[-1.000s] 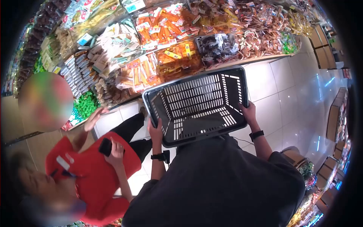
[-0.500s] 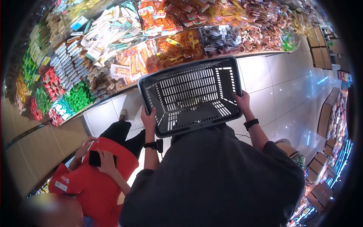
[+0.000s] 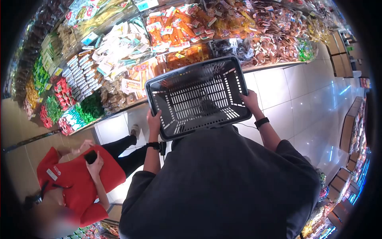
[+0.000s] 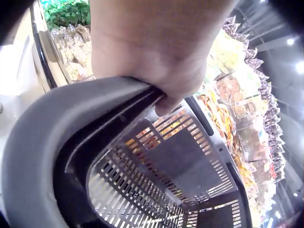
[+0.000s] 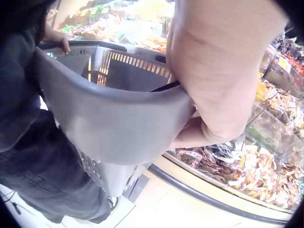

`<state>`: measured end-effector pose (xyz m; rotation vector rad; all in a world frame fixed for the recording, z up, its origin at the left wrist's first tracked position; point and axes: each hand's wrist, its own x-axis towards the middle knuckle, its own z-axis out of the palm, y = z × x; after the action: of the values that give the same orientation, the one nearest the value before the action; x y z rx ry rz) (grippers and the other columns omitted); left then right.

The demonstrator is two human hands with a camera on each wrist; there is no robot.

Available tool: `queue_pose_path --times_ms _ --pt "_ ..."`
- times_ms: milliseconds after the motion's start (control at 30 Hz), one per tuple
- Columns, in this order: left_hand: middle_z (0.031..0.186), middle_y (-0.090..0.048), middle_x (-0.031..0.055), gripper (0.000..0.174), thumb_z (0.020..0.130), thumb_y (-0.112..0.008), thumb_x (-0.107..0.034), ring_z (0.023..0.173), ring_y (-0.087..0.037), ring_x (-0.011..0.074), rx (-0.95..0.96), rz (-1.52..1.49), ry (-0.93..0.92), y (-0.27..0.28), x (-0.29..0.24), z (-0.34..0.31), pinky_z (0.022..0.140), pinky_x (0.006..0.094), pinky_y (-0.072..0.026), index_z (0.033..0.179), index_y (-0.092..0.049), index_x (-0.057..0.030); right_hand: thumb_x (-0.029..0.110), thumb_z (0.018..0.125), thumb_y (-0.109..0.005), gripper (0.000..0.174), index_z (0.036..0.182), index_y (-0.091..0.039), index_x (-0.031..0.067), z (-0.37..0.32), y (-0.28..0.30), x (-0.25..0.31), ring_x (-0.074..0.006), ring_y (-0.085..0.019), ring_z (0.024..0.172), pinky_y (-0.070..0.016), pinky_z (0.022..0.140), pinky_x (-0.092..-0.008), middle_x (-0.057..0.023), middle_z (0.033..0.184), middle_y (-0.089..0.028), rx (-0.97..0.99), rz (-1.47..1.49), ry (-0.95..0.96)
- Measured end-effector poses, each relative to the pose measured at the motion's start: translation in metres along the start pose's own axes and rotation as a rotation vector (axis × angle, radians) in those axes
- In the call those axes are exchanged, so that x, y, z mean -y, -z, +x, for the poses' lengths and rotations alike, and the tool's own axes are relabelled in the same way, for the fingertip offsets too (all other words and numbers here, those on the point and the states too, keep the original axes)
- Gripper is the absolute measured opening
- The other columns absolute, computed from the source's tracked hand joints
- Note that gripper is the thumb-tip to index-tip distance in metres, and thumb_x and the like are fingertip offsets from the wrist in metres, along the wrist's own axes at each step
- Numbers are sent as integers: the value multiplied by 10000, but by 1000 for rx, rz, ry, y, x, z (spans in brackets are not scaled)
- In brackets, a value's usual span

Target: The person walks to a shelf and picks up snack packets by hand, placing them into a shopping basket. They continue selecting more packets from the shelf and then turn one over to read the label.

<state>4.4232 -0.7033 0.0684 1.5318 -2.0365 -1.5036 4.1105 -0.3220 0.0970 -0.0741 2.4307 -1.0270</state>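
Head view: left hand (image 3: 154,121) and right hand (image 3: 251,100) clasp opposite rims of the rectangular slatted grey plastic basket (image 3: 199,93), now carried farther toward the snack shelf (image 3: 274,65).

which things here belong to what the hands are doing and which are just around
In use: basket, held at its rim by left hand and right hand.
Just around: snack packets, person in red, phone.

The left hand (image 4: 152,52) grips the grey basket (image 4: 156,180) rim, with packaged snacks (image 4: 237,104) shelved beyond.
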Motion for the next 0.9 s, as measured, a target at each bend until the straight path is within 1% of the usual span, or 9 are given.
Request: queue_pose_path --times_ms 167,233,300,367,500,600,700,733,900 --pt "1178 -584 223 550 886 -719 -303 1122 -573 364 -6 52 42 0 -21 -12 994 442 -433 1319 -551 -8 252 792 -766 382 1050 -670 -13 2 9 14 -320 -699 854 -557 767 -446 -170 895 -711 70 -247 48" --pt "1202 -572 235 557 890 -708 -299 1131 -571 366 6 46 45 2 -21 -10 995 446 -432 1335 -539 -10 262 849 -748 464 1179 -588 -22 -16 18 75 -338 -643 1032 -507 888 -451 -208 1109 -641 -293 -579 366" --pt "1216 -561 245 547 895 -700 -289 1142 -565 369 6 64 73 -3 -4 -4 999 452 -428 1336 -536 -10 298 832 -765 584 1263 -508 0 -11 17 143 -364 -562 1149 -457 973 -458 -209 1233 -562 -312 -373 691" --pt "1165 -610 227 478 896 -688 -244 1093 -598 356 -24 77 27 -6 12 4 967 445 -448 1290 -564 -3 285 813 -778 583 1249 -509 7 6 -6 200 -394 -561 1109 -461 961 -475 -201 1189 -575 -247 -138 855" --pt "937 -714 142 336 872 -673 -123 842 -672 260 39 -147 -10 -10 7 7 813 393 -509 1178 -619 5 284 788 -769 671 1336 -476 34 89 -72 287 -389 -531 1189 -463 964 -484 -206 1239 -557 -327 -268 1034" --pt "897 -723 138 273 850 -670 -107 806 -685 250 21 -138 -28 -9 -3 2 775 396 -520 1093 -640 13 312 771 -752 798 1449 -399 83 119 -105 325 -429 -498 1229 -473 949 -518 -246 1347 -484 -422 -596 839" --pt "893 -725 152 279 844 -676 -121 805 -696 272 -16 -48 -45 -9 -1 3 764 398 -522 1084 -635 15 309 767 -729 884 1527 -308 141 151 -130 325 -477 -456 1260 -476 931 -557 -286 1442 -382 -370 -753 855" --pt "883 -725 163 272 842 -679 -128 818 -702 299 -18 -84 -45 -9 -2 1 766 409 -522 1065 -629 19 208 796 -681 863 1551 -265 155 155 -135 326 -494 -430 1284 -489 920 -581 -304 1473 -350 -376 -746 851" --pt "819 -700 128 256 852 -680 -136 704 -665 226 -32 -127 -67 -8 -11 -4 659 384 -515 1051 -614 11 85 824 -624 806 1542 -258 102 175 -138 329 -520 -458 1248 -539 895 -565 -321 1388 -432 -355 -678 912"
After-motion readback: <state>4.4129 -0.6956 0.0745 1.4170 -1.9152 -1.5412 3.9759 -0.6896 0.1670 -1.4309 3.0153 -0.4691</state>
